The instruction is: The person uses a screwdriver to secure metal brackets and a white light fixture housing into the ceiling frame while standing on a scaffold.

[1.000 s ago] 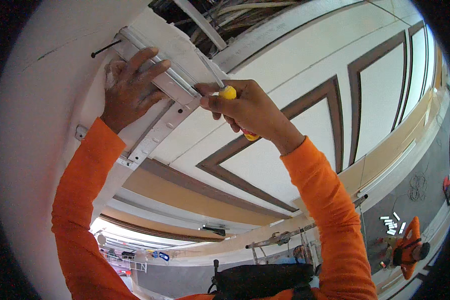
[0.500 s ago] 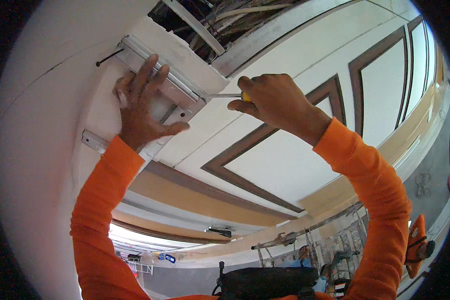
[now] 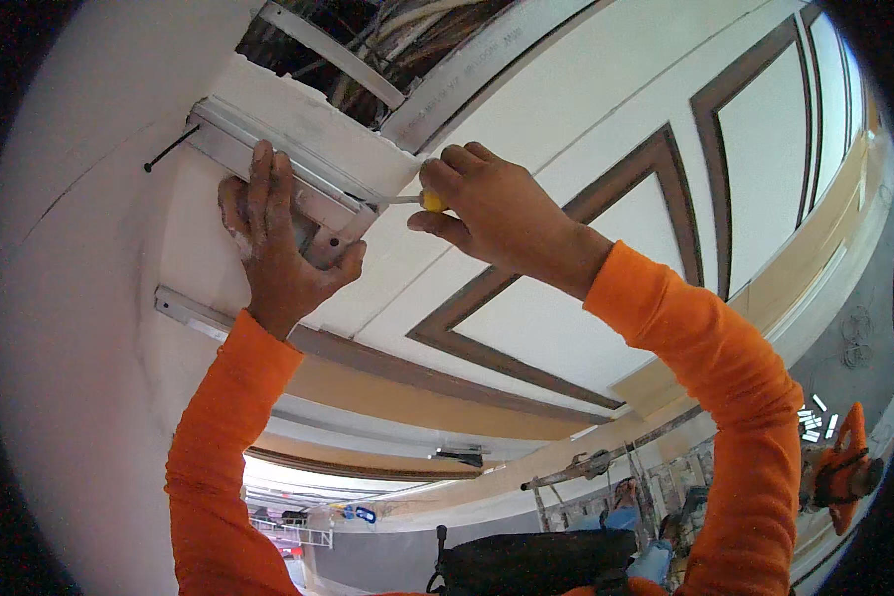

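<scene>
A grey metal channel frame (image 3: 268,147) is set against the white wall, high in front of me. My left hand (image 3: 286,238) lies on its lower part with fingers stretched up and thumb out, partly hiding the frame. In my right hand (image 3: 502,204) is a screwdriver (image 3: 432,201), gripped by its yellow handle. Its shaft points left and meets the frame's right end; the tip cannot be made out. Below the tip the frame has a dark round hole (image 3: 335,242). A long black screw (image 3: 171,148) sticks out at the frame's left end.
Above is a ceiling opening with cables (image 3: 407,35) and a metal strip (image 3: 333,52). White panels with brown mouldings (image 3: 656,169) run to the right. Another metal rail (image 3: 184,310) sits lower left. A ladder (image 3: 656,487) and an orange-clad person (image 3: 844,472) are below.
The view has shifted, so the frame appears further left and lower. My left fingers have drawn closer together on the frame. The screwdriver stays at its right end, with less shaft showing.
</scene>
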